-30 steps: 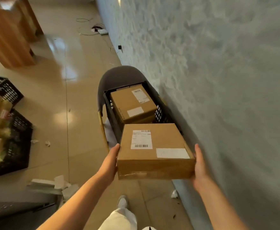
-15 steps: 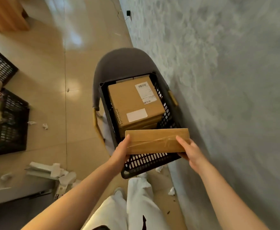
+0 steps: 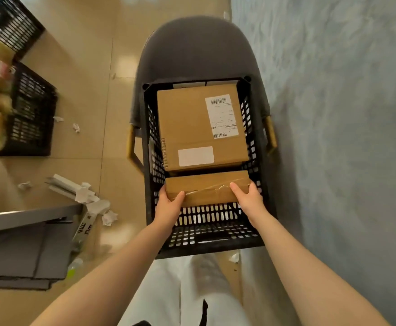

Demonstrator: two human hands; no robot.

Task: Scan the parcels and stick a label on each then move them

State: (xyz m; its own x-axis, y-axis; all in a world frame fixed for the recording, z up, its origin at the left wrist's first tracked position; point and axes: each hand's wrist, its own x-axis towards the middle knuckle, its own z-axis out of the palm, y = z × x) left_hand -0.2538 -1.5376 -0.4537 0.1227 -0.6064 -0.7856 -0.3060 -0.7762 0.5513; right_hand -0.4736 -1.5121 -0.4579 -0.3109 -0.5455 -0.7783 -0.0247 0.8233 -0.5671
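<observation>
Two hands, your left hand (image 3: 168, 205) and right hand (image 3: 248, 198), pinch the taped brown cardboard parcel (image 3: 206, 188) on edge inside the black slotted plastic crate (image 3: 213, 231), against the labelled brown box (image 3: 201, 128). You are on the moving step; next, let it settle and release.

A grey chair (image 3: 192, 50) stands beside the wall (image 3: 345, 114); paper scraps (image 3: 109, 217) litter the floor (image 3: 93, 78).

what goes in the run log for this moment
step: place | brown cardboard parcel on edge in black plastic crate | left hand, right hand gripping
</observation>
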